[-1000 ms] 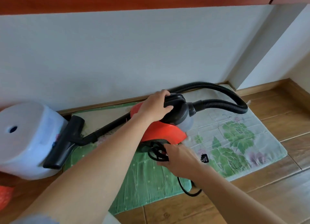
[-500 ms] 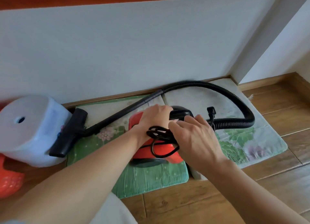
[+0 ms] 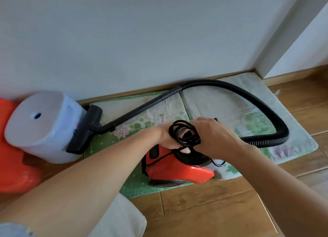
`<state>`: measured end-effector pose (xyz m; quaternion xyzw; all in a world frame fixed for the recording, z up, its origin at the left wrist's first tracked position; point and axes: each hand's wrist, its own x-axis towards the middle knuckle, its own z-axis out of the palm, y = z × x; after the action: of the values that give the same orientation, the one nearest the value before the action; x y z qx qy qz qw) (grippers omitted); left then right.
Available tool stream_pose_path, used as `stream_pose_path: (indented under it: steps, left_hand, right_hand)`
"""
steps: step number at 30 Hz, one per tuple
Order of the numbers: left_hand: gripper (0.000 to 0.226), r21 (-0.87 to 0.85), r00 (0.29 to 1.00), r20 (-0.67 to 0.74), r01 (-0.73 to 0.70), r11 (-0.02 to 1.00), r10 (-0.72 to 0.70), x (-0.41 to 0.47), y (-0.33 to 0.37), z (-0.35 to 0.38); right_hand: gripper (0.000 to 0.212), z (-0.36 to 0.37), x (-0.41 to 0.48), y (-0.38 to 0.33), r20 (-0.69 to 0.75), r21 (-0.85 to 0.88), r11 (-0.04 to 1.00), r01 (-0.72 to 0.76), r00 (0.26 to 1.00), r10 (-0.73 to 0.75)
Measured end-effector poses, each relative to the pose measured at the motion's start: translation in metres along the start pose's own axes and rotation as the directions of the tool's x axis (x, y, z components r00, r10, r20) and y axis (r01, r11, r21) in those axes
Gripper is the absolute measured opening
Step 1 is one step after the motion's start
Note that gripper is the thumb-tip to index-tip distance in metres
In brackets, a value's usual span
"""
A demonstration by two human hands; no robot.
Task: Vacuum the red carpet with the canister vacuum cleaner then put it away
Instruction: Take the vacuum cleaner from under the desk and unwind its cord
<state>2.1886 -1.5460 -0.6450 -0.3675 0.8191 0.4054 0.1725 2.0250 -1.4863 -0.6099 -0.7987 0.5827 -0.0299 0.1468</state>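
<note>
The red canister vacuum point(image 3: 177, 171) stands on a green flowered mat point(image 3: 134, 185) by the wall. Its black hose point(image 3: 262, 109) loops right and back to a wand point(image 3: 140, 110) ending in the floor nozzle point(image 3: 85, 130) at the left. My left hand point(image 3: 168, 139) grips the black handle on top of the canister. A coil of black power cord point(image 3: 186, 133) is looped over that hand. My right hand point(image 3: 218, 137) holds the coil from the right, fingers curled round it. No red carpet shows.
A pale blue round stool point(image 3: 39, 128) lies on its side against the nozzle. Something orange point(image 3: 12, 165) sits at the far left. A paler mat point(image 3: 248, 112) lies under the hose. Wooden floor point(image 3: 221, 210) spreads in front; a wall corner point(image 3: 273, 59) juts out at the right.
My right hand lifted the cord from beside the canister up to the handle and looped it over my left hand. The view shifted down and right.
</note>
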Motion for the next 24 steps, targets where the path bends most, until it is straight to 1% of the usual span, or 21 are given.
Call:
stream_pose_path:
  steps: [2, 3, 4, 5, 7, 9, 11, 12, 14, 16, 19, 22, 24]
  left_hand:
    - [0.044, 0.01, 1.0, -0.004, 0.014, 1.0, -0.014, 0.0, -0.002, -0.002]
    - [0.036, 0.013, 1.0, -0.006, 0.031, 0.999, -0.031, 0.0, -0.007, -0.004]
    - [0.026, -0.011, 0.998, -0.025, 0.052, 0.999, -0.052, 0.0, -0.013, -0.007]
    - [0.022, -0.054, 0.997, -0.041, 0.068, 0.996, -0.07, -0.002, -0.018, -0.012]
    - [0.031, -0.105, 0.997, -0.03, 0.071, 0.992, -0.075, -0.008, -0.026, -0.023]
    - [0.043, -0.079, 0.993, 0.037, 0.113, 0.99, -0.111, -0.015, -0.034, -0.035]
    - [0.034, -0.056, 0.983, 0.081, 0.169, 0.984, -0.164, -0.017, -0.048, -0.044]
    - [0.029, -0.042, 0.978, 0.066, 0.201, 0.979, -0.198, -0.017, -0.056, -0.048]
    - [0.031, 0.005, 0.954, -0.03, 0.298, 0.955, -0.298, -0.014, -0.077, -0.05]
    - [0.043, 0.054, 0.906, -0.154, 0.407, 0.912, -0.395, -0.006, -0.101, -0.048]
    - [0.059, 0.026, 0.825, -0.248, 0.529, 0.848, -0.507, 0.02, -0.135, -0.048]
    - [0.07, 0.031, 0.744, -0.394, 0.597, 0.802, -0.539, 0.051, -0.165, -0.056]
    - [0.071, -0.036, 0.704, -0.456, 0.597, 0.801, -0.545, 0.073, -0.185, -0.059]
  right_hand:
    - [0.023, 0.0, 0.001, -0.001, 0.075, -0.013, 0.997, -0.073, 0.994, 0.074]
    - [0.024, 0.002, 0.002, -0.003, 0.09, -0.033, 0.996, -0.084, 0.992, 0.086]
    - [0.024, 0.004, 0.004, -0.004, 0.095, -0.049, 0.995, -0.084, 0.992, 0.088]
    - [0.024, 0.006, 0.005, -0.005, 0.096, -0.059, 0.995, -0.08, 0.992, 0.085]
    - [0.023, 0.01, 0.01, -0.006, 0.095, -0.066, 0.995, -0.076, 0.992, 0.082]
    - [0.027, 0.012, 0.012, -0.007, 0.092, -0.1, 0.993, -0.067, 0.993, 0.076]
    - [0.036, 0.015, 0.013, -0.008, 0.094, -0.125, 0.991, -0.054, 0.993, 0.066]
    - [0.037, 0.015, 0.013, -0.008, 0.103, -0.122, 0.991, -0.056, 0.992, 0.068]
    - [0.032, 0.012, 0.013, -0.007, 0.143, -0.121, 0.99, -0.069, 0.986, 0.087]
    - [0.024, 0.009, 0.017, -0.01, 0.192, -0.127, 0.989, -0.081, 0.976, 0.104]
    - [0.02, 0.013, 0.026, -0.013, 0.208, -0.121, 0.989, -0.084, 0.972, 0.107]
    - [0.024, 0.019, 0.034, -0.011, 0.163, -0.146, 0.987, -0.066, 0.983, 0.09]
    - [0.029, 0.023, 0.034, -0.009, 0.137, -0.146, 0.988, -0.046, 0.988, 0.066]
